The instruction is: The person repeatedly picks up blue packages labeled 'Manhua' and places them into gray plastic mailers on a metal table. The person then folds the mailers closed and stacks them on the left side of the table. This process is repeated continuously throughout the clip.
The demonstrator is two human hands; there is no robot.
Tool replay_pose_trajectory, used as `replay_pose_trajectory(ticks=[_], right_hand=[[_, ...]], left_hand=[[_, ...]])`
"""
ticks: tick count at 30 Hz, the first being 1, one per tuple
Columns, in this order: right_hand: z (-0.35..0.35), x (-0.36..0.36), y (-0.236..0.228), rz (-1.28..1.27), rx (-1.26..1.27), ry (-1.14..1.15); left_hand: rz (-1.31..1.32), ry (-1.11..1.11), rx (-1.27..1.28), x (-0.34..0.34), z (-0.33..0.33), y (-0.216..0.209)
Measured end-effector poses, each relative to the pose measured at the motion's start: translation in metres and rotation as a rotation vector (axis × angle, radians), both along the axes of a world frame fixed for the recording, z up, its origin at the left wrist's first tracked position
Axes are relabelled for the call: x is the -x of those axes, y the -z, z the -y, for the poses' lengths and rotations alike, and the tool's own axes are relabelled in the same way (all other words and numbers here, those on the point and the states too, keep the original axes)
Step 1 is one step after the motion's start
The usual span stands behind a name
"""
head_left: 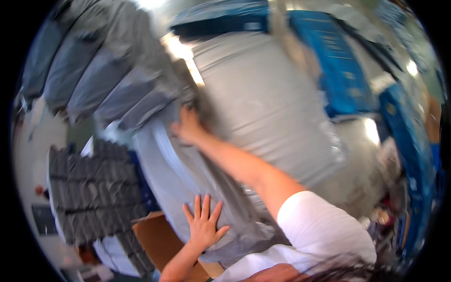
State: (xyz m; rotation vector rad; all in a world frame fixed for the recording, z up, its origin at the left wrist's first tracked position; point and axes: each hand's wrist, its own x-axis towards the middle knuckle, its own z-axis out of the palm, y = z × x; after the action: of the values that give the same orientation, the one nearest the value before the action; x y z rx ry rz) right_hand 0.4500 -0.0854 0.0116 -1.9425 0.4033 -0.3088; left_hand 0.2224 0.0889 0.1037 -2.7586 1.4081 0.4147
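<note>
Already wrapped, the long, grey plastic-covered package (162, 160) seems mid-handling, the left hand (203, 228) on it with fingers spread, the right hand (190, 129) too blurred to tell its fingers' grip.

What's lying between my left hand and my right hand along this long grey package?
Nothing separate: between your left hand and right hand, the head view shows only a bare, creased stretch of the grey package.

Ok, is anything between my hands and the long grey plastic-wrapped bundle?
Nothing visible stands in the way. The left hand lies spread on the long grey plastic-wrapped bundle; the right hand is at its far end, slightly blurred, with no object showing between.
</note>
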Motion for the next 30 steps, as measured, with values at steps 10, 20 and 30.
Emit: replay_pose_trajectory(ticks=[10,20,30], right_hand=[[0.192,0.460,-0.038,0.088,0.035,-0.227],[0.645,0.855,-0.144,-0.988,0.639,1.217],[0.645,0.821,-0.106,-0.887,0.481,0.678]], left_hand=[[0.195,0.004,-0.021,0.014,-0.027,0.010],[-1.068,-0.086,0.541,0.206,0.253,0.074],[-2.107,-0.464,0.449,0.374,0.593,0.120]])
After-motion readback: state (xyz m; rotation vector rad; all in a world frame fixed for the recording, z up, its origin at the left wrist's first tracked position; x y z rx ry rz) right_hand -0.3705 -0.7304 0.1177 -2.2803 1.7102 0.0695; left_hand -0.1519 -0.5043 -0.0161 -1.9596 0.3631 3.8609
